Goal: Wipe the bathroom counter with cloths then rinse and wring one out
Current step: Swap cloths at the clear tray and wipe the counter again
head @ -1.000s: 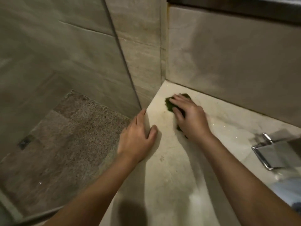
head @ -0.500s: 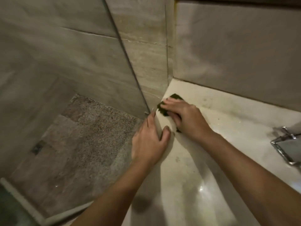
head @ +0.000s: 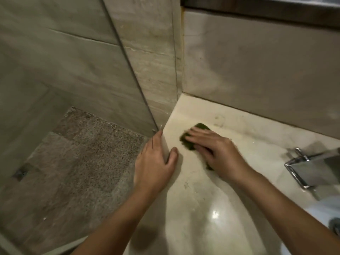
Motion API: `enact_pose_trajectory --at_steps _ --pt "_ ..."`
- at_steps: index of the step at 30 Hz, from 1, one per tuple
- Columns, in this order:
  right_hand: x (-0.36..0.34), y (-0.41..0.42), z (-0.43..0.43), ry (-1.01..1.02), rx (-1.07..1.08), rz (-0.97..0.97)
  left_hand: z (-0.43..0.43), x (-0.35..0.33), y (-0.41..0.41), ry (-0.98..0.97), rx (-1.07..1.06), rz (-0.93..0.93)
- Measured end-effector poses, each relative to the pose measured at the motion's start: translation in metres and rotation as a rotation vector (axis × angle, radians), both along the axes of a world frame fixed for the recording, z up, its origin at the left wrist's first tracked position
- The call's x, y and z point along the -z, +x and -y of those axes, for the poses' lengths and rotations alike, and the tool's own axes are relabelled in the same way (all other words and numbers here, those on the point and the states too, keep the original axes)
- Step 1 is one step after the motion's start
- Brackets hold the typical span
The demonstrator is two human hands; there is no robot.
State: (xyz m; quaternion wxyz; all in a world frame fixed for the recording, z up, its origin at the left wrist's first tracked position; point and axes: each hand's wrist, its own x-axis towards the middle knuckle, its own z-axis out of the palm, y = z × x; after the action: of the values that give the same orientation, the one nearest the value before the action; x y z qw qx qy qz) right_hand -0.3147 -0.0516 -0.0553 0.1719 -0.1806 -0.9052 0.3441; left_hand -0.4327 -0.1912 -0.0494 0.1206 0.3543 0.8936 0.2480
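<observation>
A dark green cloth [head: 187, 139] lies flat on the pale marble counter [head: 202, 199] near its back left corner. My right hand [head: 215, 153] presses down on the cloth with straight fingers, covering most of it. My left hand [head: 156, 162] rests flat on the counter's left edge, thumb on top and fingers along the side next to the glass panel.
A glass shower panel [head: 73, 89] meets the counter's left edge, with a speckled shower floor [head: 73, 162] beyond it. A chrome tray [head: 311, 170] sits on the counter at the right. Tiled walls close the corner behind. A white basin rim shows at lower right.
My right hand slid the cloth to the left edge by the glass, then back right, away from the corner. My left hand kept its place on the counter edge.
</observation>
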Motion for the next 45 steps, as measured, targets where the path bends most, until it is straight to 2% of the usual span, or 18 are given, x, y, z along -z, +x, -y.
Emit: enact_pose_trajectory --at_steps 2,5,11,13,16,18,23,25,30,32,34,36,39,42,45 --pt "-0.003 0.021 -0.018 -0.025 0.113 -0.025 0.001 -0.002 -0.002 0.047 -0.015 0.069" --pt "-0.003 -0.003 -0.039 0.023 0.254 -0.052 -0.007 -0.004 -0.012 0.089 -0.036 0.120" --pt "0.003 -0.091 -0.037 0.035 0.037 -0.046 -0.042 0.001 -0.023 -0.107 -0.006 0.006" --pt "0.000 -0.079 -0.044 0.005 0.076 -0.045 -0.042 0.004 -0.023 -0.117 0.002 -0.029" --pt "-0.001 -0.041 -0.047 0.011 0.250 -0.084 -0.042 0.003 -0.022 -0.118 0.030 -0.041" --pt "0.001 -0.038 -0.042 0.035 0.273 -0.066 -0.043 0.002 -0.022 -0.102 0.037 -0.043" --pt "0.000 -0.081 -0.036 0.039 0.052 -0.038 -0.040 0.000 -0.019 -0.072 0.030 -0.080" --pt "0.002 -0.066 -0.039 0.006 0.132 -0.033 -0.040 0.001 -0.020 -0.075 0.047 -0.080" --pt "0.005 0.035 -0.048 0.073 0.553 -0.060 -0.040 -0.001 -0.019 -0.059 0.043 -0.063" --pt "0.008 0.038 -0.050 0.080 0.656 -0.044 -0.042 -0.001 -0.018 -0.055 0.038 -0.048" --pt "0.004 0.019 -0.042 0.048 0.583 -0.055 -0.042 -0.001 -0.017 -0.041 0.048 -0.042" --pt "0.001 0.009 -0.013 0.007 0.364 -0.042 -0.040 0.000 -0.018 -0.033 0.052 -0.040" --pt "-0.001 0.050 0.028 -0.001 0.189 0.007 -0.038 0.000 -0.018 -0.027 0.054 -0.030" --pt "-0.001 0.091 0.000 0.023 0.357 -0.021 -0.038 0.000 -0.017 -0.017 0.058 -0.040" --pt "0.002 0.062 -0.035 0.033 0.504 -0.027 -0.038 0.003 -0.017 -0.008 0.069 -0.044"
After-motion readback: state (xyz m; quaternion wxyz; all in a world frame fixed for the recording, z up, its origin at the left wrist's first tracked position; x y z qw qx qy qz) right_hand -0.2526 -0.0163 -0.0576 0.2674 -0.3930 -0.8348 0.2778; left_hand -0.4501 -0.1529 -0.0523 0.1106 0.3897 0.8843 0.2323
